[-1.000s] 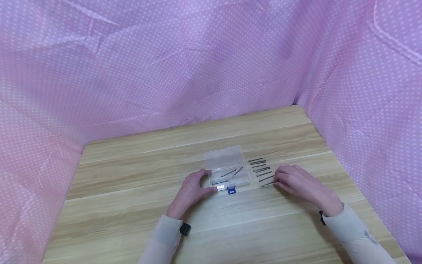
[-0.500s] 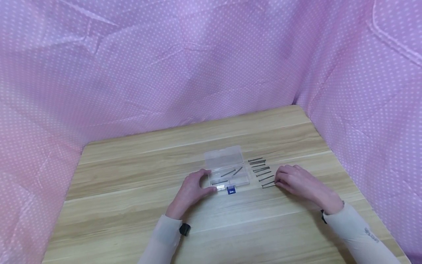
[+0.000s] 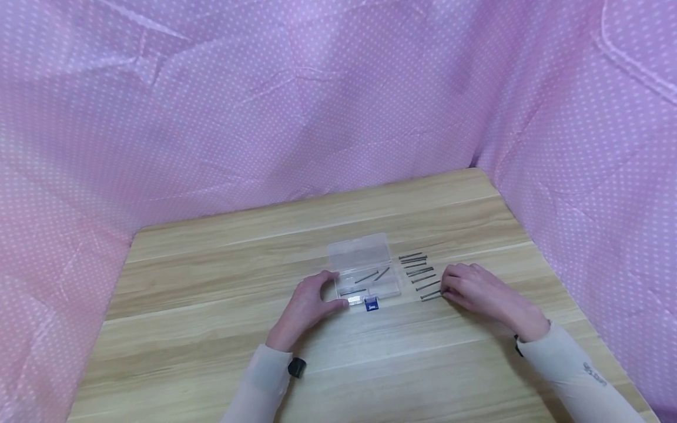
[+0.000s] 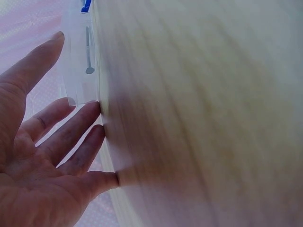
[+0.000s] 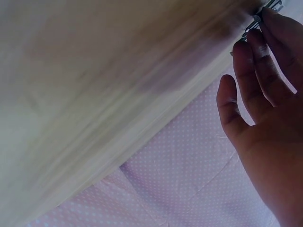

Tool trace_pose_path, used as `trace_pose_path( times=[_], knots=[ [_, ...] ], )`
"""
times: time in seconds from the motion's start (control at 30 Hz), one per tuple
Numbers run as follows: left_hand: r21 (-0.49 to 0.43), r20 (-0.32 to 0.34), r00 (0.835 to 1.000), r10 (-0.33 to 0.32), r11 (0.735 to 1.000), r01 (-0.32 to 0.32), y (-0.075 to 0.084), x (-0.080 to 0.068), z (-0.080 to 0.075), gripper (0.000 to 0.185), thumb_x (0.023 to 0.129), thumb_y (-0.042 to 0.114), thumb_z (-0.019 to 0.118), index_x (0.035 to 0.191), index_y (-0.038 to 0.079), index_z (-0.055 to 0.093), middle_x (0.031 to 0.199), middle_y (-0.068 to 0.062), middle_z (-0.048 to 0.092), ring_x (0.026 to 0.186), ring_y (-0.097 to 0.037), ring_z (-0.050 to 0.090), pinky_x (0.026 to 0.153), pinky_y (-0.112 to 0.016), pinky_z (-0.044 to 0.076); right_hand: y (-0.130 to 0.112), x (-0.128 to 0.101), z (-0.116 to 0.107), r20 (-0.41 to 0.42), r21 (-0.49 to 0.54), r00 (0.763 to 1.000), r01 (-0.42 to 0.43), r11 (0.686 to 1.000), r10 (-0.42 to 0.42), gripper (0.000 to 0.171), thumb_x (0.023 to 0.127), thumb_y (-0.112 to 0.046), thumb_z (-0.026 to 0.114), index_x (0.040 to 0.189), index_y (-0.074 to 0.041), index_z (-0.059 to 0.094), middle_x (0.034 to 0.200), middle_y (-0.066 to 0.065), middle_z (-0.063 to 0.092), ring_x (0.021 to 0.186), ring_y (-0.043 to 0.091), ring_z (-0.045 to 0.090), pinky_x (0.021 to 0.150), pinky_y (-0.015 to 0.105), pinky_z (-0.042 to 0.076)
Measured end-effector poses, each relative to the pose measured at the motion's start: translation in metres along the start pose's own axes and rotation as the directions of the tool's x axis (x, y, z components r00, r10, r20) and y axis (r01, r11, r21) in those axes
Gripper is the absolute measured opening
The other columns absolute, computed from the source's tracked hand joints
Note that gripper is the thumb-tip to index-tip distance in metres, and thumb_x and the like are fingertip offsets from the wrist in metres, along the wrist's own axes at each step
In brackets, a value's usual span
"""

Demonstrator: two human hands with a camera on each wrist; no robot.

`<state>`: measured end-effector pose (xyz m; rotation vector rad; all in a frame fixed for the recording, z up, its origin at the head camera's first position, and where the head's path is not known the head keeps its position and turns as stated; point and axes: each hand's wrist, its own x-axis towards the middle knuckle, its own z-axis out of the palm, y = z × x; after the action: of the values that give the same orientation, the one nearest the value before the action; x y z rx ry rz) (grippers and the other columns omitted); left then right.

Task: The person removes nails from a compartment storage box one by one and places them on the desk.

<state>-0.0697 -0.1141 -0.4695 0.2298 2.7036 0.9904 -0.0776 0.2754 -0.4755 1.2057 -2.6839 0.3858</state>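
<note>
A clear plastic box [image 3: 388, 288] lies with its lid [image 3: 359, 249] folded back, away from me. Three nails rest inside it, one of them a nail [image 4: 88, 49] with its flat head visible in the left wrist view. My left hand [image 3: 302, 306] holds the box's left end between thumb and fingers. Right of the box, several nails [image 3: 420, 271] lie in a rough column. At the near end of that column my right hand [image 3: 476, 294] pinches the head end of a nail [image 3: 431, 296]; its fingers partly hide that end.
A blue tag [image 3: 371, 304] hangs at the box's front edge. Everything lies on a wood-grain table [image 3: 222, 305]. Pink dotted cloth [image 3: 254, 117] stands as walls behind and beside the table.
My right hand has shifted very slightly right, and the nail at its fingertips has moved a little with it. My left hand and the box stay put.
</note>
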Motion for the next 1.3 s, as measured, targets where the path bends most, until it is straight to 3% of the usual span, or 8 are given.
trace_pose_path(
  times=[0.27,0.5,1.3],
  knots=[
    [0.003,-0.006,1.000,0.015,1.000,-0.015,-0.001,0.000,0.001,0.067,0.084,0.040,0.087,0.139,0.012,0.063,0.136,-0.011,0.065,0.127,-0.032,0.058,0.110,-0.052,0.044,-0.002,0.000,-0.001,0.029,-0.007,0.999,-0.035,0.999,0.036,0.016,0.081,-0.009,0.085,0.086,-0.020,0.073,0.092,-0.007,0.064,0.081,0.012,0.062,0.065,0.033,0.048],
    [0.007,-0.004,1.000,0.010,1.000,-0.010,0.000,0.001,0.000,0.066,0.084,0.039,0.087,0.139,0.012,0.063,0.136,-0.011,0.065,0.127,-0.031,0.058,0.110,-0.051,0.044,-0.001,-0.001,-0.001,0.005,-0.003,0.999,-0.053,0.999,0.053,0.012,0.085,-0.012,0.082,0.089,-0.018,0.074,0.093,-0.006,0.066,0.083,0.014,0.063,0.069,0.037,0.052],
    [-0.001,-0.002,1.000,0.008,1.000,-0.008,0.001,0.000,0.000,0.066,0.084,0.039,0.087,0.139,0.012,0.063,0.137,-0.012,0.065,0.127,-0.032,0.058,0.110,-0.052,0.044,-0.011,0.022,-0.002,-0.244,0.012,0.969,-0.023,1.000,0.025,0.018,0.080,-0.010,0.080,0.096,-0.009,0.072,0.099,0.007,0.069,0.093,0.028,0.067,0.077,0.049,0.056]
  ],
)
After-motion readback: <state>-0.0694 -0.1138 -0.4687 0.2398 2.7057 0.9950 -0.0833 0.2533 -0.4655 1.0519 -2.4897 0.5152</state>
